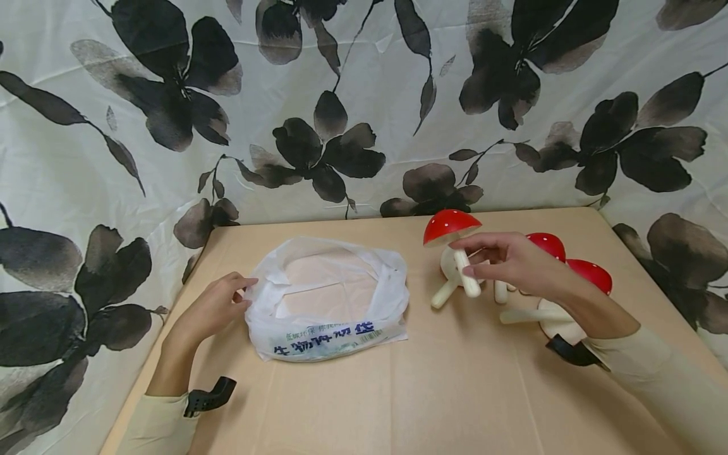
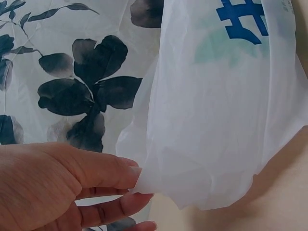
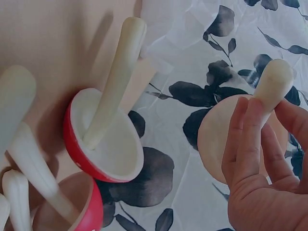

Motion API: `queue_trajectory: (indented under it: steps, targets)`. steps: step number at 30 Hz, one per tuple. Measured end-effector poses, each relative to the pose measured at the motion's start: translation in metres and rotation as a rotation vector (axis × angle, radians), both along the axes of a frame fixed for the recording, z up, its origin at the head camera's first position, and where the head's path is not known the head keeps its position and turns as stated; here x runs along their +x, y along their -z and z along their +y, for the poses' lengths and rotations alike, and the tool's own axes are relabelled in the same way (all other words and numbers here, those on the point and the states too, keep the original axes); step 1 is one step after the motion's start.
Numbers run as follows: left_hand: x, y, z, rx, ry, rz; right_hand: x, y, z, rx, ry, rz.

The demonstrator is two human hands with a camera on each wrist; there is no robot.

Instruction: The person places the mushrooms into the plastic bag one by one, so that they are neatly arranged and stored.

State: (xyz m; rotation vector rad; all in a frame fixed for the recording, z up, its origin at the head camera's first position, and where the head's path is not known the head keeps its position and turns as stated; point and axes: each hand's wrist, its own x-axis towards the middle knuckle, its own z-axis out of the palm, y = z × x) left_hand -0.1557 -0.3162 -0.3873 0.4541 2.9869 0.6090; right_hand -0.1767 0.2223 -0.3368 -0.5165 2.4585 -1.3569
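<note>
A white plastic bag [image 1: 327, 344] with blue printed characters lies on the table with its mouth spread open. At its left edge, my left hand [image 1: 213, 306] pinches the thin plastic between thumb and finger, as the left wrist view shows. My right hand [image 1: 512, 259] holds a toy mushroom by its pale stem [image 3: 274, 84]. That mushroom's red cap [image 1: 451, 226] is up, at the far side of the hand. Just behind it, another mushroom [image 3: 103, 139] lies cap down with its stem pointing up. The right hand partly hides it in the head view.
Several more red-capped mushrooms [image 1: 591, 273] lie to the right, partly behind the right forearm. The light brown table [image 1: 387, 404] ends at the back against a white cloth [image 1: 352, 69] with dark flowers. A black wrist camera [image 1: 210, 397] sits at the left cuff.
</note>
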Motion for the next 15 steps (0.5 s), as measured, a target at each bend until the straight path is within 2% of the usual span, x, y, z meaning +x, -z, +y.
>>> queue_trajectory:
  steps: [9,15]
  targets:
    - [-0.001,0.002,0.000,0.012,0.018,0.041,-0.011,-0.005,-0.015,0.001,-0.061,0.022]
    - [-0.002,0.002,0.000,0.015,0.018,0.053,-0.021,-0.006,-0.026,-0.013,-0.104,0.004]
